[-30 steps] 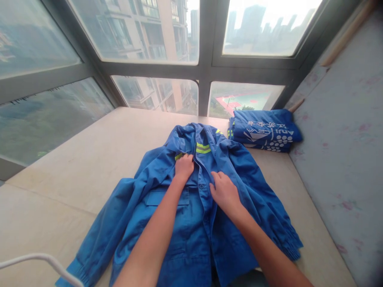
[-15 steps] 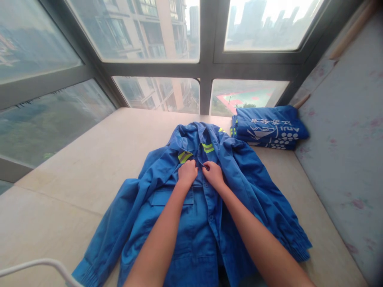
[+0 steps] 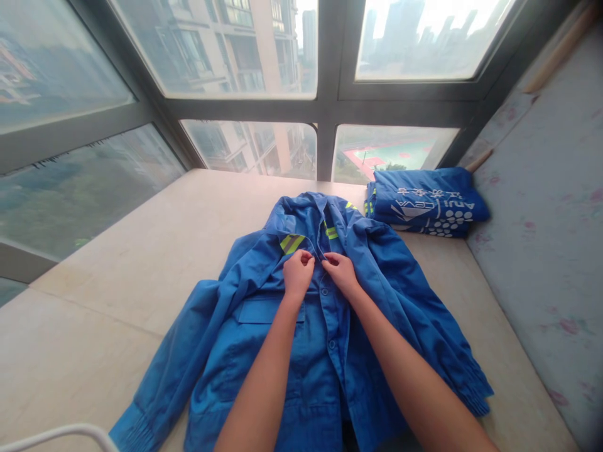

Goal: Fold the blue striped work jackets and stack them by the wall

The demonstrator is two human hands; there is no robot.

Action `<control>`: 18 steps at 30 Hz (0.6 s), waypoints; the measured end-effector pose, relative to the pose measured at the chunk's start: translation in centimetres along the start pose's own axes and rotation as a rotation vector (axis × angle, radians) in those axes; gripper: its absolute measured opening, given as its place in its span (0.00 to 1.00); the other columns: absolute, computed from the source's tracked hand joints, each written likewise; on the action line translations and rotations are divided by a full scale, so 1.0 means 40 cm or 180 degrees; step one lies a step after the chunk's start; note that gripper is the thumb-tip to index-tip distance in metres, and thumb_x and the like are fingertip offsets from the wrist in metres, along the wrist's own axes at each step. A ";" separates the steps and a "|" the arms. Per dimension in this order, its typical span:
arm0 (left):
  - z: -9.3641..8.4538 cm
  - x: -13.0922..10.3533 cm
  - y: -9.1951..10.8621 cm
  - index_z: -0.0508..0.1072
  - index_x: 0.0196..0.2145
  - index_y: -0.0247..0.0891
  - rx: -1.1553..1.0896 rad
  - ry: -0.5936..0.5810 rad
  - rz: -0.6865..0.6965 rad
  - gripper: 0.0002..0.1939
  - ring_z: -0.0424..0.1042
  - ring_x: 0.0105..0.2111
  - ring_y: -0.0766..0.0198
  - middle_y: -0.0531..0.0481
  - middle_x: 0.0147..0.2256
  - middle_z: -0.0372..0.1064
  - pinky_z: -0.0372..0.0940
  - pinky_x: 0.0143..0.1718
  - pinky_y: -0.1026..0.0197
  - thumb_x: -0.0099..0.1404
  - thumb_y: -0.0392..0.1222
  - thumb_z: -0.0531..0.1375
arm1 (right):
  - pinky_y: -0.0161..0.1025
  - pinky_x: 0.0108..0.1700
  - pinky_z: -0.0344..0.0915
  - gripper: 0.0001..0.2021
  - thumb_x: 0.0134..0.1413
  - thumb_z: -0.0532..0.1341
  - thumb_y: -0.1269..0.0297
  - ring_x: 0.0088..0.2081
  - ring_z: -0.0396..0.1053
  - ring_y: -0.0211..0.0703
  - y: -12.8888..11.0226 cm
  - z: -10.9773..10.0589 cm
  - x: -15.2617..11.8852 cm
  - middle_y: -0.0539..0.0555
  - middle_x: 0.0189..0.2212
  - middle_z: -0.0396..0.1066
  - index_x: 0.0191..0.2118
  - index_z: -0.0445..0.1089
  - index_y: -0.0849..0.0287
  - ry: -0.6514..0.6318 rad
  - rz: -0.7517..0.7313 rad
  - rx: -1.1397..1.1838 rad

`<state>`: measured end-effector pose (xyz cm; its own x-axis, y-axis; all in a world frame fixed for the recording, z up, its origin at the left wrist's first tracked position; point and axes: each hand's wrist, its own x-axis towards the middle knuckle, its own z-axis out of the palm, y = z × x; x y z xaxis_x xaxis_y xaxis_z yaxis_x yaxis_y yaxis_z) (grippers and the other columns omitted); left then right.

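Observation:
A blue work jacket (image 3: pixel 273 351) with yellow-green reflective strips lies spread on the pale sill, collar toward the window and sleeves out to both sides. My left hand (image 3: pixel 299 271) pinches the edge of its left front panel at chest height, just below a reflective strip. Close beside it, my right hand (image 3: pixel 341 271) pinches the edge of the other front panel. A small gap separates the two hands. Buttons (image 3: pixel 331 344) run down the front strip below them. My fingertips partly hide the cloth edges they grip.
Folded blue garments with white lettering (image 3: pixel 424 202) are stacked at the back right, against the patterned wall (image 3: pixel 556 251). Window frames (image 3: pixel 325 110) border the back and left of the stone sill (image 3: pixel 117 270). A white cable (image 3: pixel 70 430) curves in at the lower left.
My left hand has turned slightly, and its pinching thumb and finger now show. My right hand has shifted a little to the right. The jacket's front edges are lifted somewhat between them.

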<state>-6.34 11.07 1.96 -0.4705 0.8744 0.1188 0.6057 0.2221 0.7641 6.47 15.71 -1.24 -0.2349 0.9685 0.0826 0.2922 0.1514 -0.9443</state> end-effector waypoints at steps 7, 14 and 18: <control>0.046 -0.003 -0.017 0.75 0.32 0.38 -0.0130 0.0058 -0.0072 0.04 0.75 0.32 0.59 0.47 0.31 0.77 0.66 0.37 0.60 0.59 0.33 0.60 | 0.36 0.36 0.65 0.11 0.52 0.57 0.67 0.30 0.68 0.41 0.008 0.019 -0.024 0.53 0.29 0.72 0.39 0.76 0.59 0.0264 -0.0880 -0.0757; 0.038 -0.002 -0.038 0.75 0.32 0.37 -0.0476 -0.0147 0.0022 0.03 0.75 0.32 0.62 0.48 0.31 0.77 0.68 0.38 0.62 0.60 0.35 0.60 | 0.36 0.35 0.65 0.12 0.51 0.57 0.69 0.29 0.68 0.41 0.032 0.037 -0.012 0.53 0.28 0.71 0.37 0.77 0.60 0.0353 -0.0780 -0.0621; 0.037 -0.011 -0.035 0.75 0.31 0.38 -0.0540 -0.0172 0.0099 0.04 0.75 0.31 0.62 0.49 0.30 0.77 0.68 0.37 0.61 0.60 0.35 0.60 | 0.37 0.35 0.66 0.12 0.52 0.58 0.67 0.29 0.68 0.42 0.033 0.035 -0.013 0.53 0.28 0.73 0.38 0.77 0.60 0.0364 -0.0727 -0.0480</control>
<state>-6.01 11.01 -0.11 -0.4152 0.9026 0.1133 0.5004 0.1226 0.8570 5.69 15.15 -2.95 -0.2071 0.9206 0.3310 0.3802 0.3875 -0.8399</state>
